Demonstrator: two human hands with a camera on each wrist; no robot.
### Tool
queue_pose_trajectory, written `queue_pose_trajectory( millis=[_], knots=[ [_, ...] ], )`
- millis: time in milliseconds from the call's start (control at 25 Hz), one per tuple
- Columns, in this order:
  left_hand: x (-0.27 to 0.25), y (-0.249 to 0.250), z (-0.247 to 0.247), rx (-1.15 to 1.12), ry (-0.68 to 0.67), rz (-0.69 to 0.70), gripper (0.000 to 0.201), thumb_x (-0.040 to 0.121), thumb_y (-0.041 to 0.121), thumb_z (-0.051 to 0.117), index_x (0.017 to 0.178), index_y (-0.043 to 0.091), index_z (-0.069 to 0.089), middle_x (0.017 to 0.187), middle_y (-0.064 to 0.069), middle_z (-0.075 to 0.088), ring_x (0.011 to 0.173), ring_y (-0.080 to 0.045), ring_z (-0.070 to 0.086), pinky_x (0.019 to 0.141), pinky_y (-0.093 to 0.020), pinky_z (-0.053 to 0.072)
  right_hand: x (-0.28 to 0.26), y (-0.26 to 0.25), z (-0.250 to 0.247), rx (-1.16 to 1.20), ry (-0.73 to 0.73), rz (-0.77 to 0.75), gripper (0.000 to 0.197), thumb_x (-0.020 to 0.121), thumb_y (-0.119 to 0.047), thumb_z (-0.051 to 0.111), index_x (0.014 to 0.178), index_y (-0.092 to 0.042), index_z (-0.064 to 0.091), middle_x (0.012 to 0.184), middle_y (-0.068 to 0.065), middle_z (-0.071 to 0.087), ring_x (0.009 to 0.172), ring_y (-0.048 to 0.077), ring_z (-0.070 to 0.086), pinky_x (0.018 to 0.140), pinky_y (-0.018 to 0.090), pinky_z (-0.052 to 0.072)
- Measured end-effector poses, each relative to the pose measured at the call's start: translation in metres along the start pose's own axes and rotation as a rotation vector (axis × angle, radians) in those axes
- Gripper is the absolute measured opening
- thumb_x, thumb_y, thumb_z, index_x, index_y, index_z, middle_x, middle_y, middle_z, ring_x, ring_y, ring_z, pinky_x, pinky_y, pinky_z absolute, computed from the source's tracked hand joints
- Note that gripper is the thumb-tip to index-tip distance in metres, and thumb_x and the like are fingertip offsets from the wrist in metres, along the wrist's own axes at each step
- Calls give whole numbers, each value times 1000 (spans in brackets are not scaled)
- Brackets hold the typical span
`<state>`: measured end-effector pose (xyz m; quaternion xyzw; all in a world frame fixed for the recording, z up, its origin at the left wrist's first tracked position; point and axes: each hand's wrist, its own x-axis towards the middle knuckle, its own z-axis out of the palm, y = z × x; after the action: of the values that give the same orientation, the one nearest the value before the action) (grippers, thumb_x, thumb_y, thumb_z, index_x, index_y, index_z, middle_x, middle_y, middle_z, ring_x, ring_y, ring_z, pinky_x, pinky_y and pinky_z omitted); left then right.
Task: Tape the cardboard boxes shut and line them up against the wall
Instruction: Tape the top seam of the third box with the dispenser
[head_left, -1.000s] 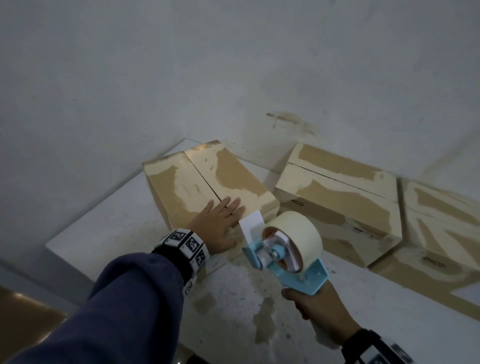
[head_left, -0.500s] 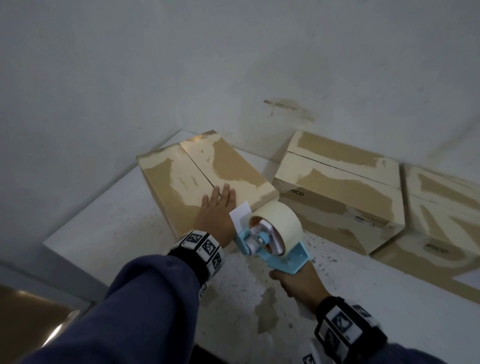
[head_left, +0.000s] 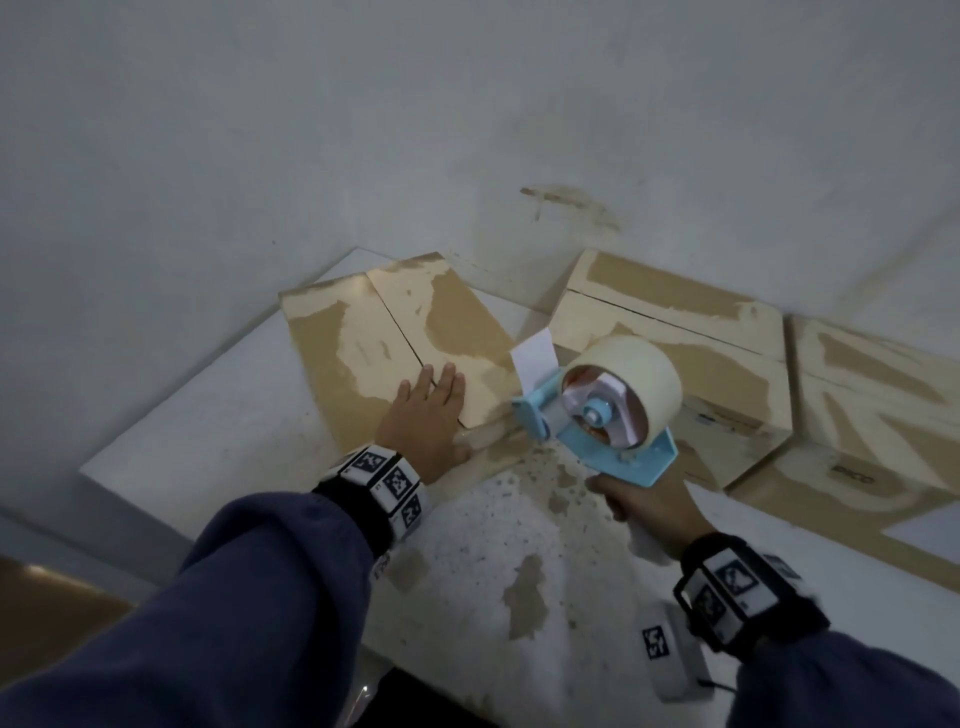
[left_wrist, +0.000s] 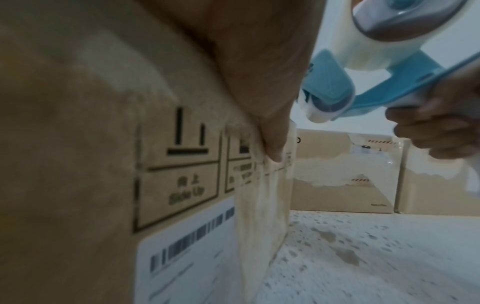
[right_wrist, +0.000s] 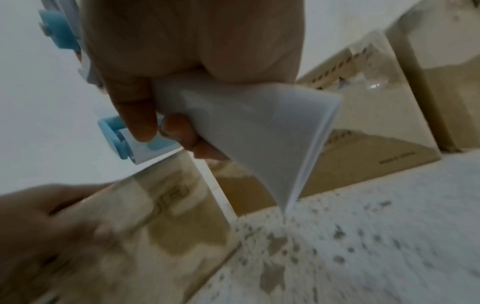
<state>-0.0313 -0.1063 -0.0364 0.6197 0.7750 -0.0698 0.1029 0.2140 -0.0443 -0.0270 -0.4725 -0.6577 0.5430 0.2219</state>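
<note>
My left hand (head_left: 426, 415) lay flat on the near box (head_left: 395, 353), fingers straight, pinning its flaps. My right hand (head_left: 649, 512) gripped the tape dispenser (head_left: 597, 410) just right of that box, ready to seal the seam.

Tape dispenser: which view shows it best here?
The head view: the whole tape dispenser shows, roll and blue frame, with the right hand gripping its handle. The left wrist view catches only part of it from below; the right wrist view shows mostly the handle.
</note>
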Motion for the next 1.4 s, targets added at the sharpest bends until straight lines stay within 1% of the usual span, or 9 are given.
queue_pose_trajectory(
  millis=[280, 480, 600, 680, 760, 840, 920, 1120, 1400],
  knots=[
    [-55, -49, 7, 15, -38, 154, 85, 88, 33, 55, 150, 25, -3, 159, 4, -10, 147, -21, -9, 118, -45, 3, -3, -31, 13, -16, -108, -124, 20, 84, -6, 65, 71, -15, 54, 55, -3, 54, 44, 6, 49, 47, 17, 44],
    [-72, -100, -1, 93, -89, 68, 78, 87, 16, 46, 148, 37, 2, 158, 2, -14, 146, -25, -12, 117, -48, 2, -8, -52, 46, 8, -223, -174, 13, 82, -6, 68, 79, -13, 58, 53, -10, 57, 47, 8, 48, 48, 23, 42],
    [-75, -110, -19, -328, 114, -61, 64, 78, 32, 52, 141, 28, 39, 156, -4, 20, 143, -24, 21, 115, -36, 20, -7, -78, 69, 37, -225, -200, 13, 82, -6, 68, 76, -13, 58, 53, -8, 55, 46, 7, 47, 45, 21, 41],
    [-70, -102, -35, -888, 339, -252, 45, 87, 43, 53, 122, 16, 59, 133, -10, 55, 112, -20, 56, 90, -29, 43, -3, -96, 83, 101, -216, -207, 14, 81, -5, 69, 76, -12, 58, 53, -8, 54, 46, 9, 46, 46, 22, 39],
    [-64, -94, -52, -1358, 151, -448, 60, 88, 63, 39, 111, 10, 57, 114, -14, 65, 89, -25, 65, 70, -29, 47, 2, -110, 94, 112, -214, -231, 13, 81, -6, 69, 77, -11, 58, 53, -7, 54, 46, 9, 46, 46, 23, 39],
    [-59, -94, -59, -1685, -210, -462, 83, 80, 78, 30, 109, 3, 53, 110, -19, 66, 93, -31, 67, 73, -32, 50, 4, -120, 104, 81, -220, -254, 13, 80, -7, 70, 76, -11, 59, 52, -7, 54, 45, 8, 46, 45, 21, 40],
    [-55, -102, -60, -1956, -327, -388, 83, 80, 74, 35, 108, -1, 57, 100, -18, 71, 88, -27, 71, 72, -31, 54, 6, -125, 113, 55, -219, -261, 13, 79, -8, 71, 75, -13, 60, 50, -9, 56, 44, 5, 47, 44, 19, 40],
    [-46, -112, -65, -2045, -171, -353, 48, 92, 50, 42, 94, 7, 63, 70, -8, 74, 59, -15, 72, 51, -18, 55, 12, -123, 120, 48, -212, -244, 12, 78, -7, 72, 81, -11, 61, 50, -10, 57, 44, 3, 47, 44, 18, 39],
    [-48, -122, -55, -2162, -314, -391, 79, 76, 74, 42, 95, 1, 65, 76, -11, 74, 61, -18, 72, 53, -21, 56, 8, -114, 129, 135, -214, -276, 17, 80, 0, 69, 72, -8, 56, 49, -8, 56, 44, 7, 48, 44, 20, 41]
  ],
)
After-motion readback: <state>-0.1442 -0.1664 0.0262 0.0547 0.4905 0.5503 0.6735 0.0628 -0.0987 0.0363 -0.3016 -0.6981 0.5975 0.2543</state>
